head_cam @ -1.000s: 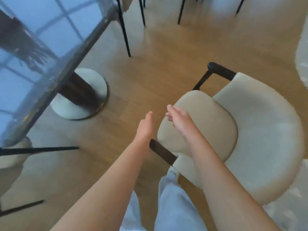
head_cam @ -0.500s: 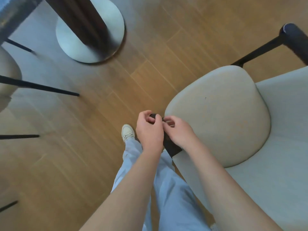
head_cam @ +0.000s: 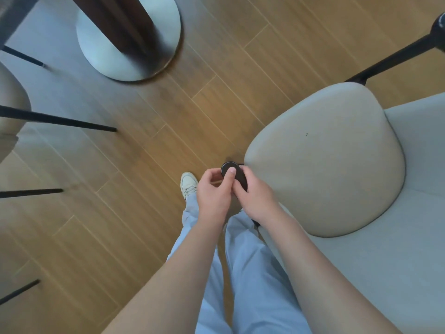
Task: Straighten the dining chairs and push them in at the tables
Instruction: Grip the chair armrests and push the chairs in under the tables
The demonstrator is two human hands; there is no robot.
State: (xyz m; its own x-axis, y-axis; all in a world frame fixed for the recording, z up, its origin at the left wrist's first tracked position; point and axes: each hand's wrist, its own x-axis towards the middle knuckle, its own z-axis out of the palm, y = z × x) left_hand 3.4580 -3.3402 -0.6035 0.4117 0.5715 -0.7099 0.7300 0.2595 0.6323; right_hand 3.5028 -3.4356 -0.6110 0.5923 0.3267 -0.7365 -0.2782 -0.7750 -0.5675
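Chair (head_cam: 332, 160) sits right of frame on wood floor (head_cam: 216, 97), apart from pedestal base (head_cam: 130, 44). Left hand (head_cam: 213, 195) and right hand (head_cam: 256, 197) both have fingers curled round its black armrest end (head_cam: 237, 173).

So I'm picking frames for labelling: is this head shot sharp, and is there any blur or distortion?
Head view: hands and the black chair arm tip are fairly sharp; the table base at top is motion-smeared; the floorboards fan out with wide-angle distortion; lighting is soft and even.
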